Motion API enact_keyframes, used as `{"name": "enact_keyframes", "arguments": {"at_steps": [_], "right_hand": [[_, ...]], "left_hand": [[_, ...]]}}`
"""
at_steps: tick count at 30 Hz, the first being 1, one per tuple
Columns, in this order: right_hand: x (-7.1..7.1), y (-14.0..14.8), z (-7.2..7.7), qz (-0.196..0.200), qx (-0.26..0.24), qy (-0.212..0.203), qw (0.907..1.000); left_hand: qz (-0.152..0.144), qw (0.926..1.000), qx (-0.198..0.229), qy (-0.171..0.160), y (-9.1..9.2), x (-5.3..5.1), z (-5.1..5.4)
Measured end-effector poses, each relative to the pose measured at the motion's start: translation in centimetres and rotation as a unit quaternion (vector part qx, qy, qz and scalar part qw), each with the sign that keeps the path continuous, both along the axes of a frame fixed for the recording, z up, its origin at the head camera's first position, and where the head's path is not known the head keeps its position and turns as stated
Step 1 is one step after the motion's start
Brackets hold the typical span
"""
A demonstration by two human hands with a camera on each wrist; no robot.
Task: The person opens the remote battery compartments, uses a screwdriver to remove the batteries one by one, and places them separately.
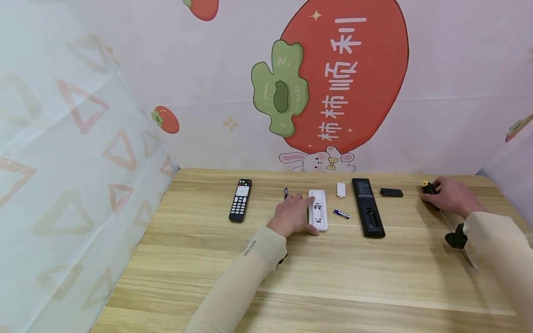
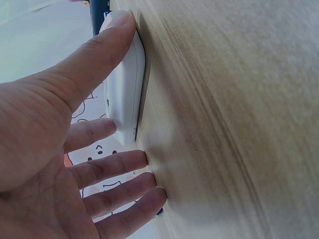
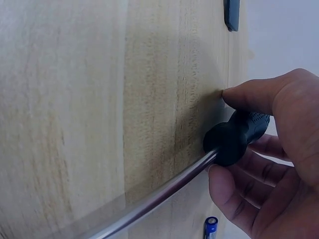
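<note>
My left hand (image 1: 293,214) lies beside a white remote control (image 1: 318,222), its thumb on the near end and index finger at the side. In the left wrist view the other fingers stretch out straight along the wood. The white remote lies back up with its battery compartment uncovered. At the right, my right hand (image 1: 455,195) grips the black handle of a screwdriver (image 3: 239,137), its fingers curled about it. The handle's yellow end (image 1: 425,183) shows in the head view. Its long metal shaft (image 3: 164,191) points back toward my forearm.
Around lie a blue battery (image 1: 341,214), another battery (image 1: 285,193), a white cover (image 1: 341,190), a black remote (image 1: 368,208) back up, a black cover (image 1: 391,192) and a dark remote (image 1: 240,200) buttons up. A battery (image 3: 211,228) stands near the right hand. A printed cloth (image 1: 216,92) hangs behind.
</note>
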State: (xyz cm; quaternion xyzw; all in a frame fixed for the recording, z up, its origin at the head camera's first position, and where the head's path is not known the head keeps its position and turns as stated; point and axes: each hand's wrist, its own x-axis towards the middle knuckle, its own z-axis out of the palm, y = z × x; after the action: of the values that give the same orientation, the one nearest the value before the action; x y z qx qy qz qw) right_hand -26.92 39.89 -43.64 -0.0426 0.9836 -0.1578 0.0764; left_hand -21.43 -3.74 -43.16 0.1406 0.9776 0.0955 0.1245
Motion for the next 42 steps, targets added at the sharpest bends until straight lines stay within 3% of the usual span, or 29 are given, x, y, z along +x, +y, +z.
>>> {"name": "enact_keyframes", "arguments": {"at_steps": [32,42], "right_hand": [[0.6,0.3,0.4,-0.005,-0.008,0.004,0.9999],[0.7,-1.3,1.2,0.005,0.009,0.047,0.9988]], "left_hand": [[-0.003,1.0000,0.006,0.004,-0.1,0.1,0.0],[-0.006,1.0000,0.004,0.002,-0.1,0.0,0.0]]}}
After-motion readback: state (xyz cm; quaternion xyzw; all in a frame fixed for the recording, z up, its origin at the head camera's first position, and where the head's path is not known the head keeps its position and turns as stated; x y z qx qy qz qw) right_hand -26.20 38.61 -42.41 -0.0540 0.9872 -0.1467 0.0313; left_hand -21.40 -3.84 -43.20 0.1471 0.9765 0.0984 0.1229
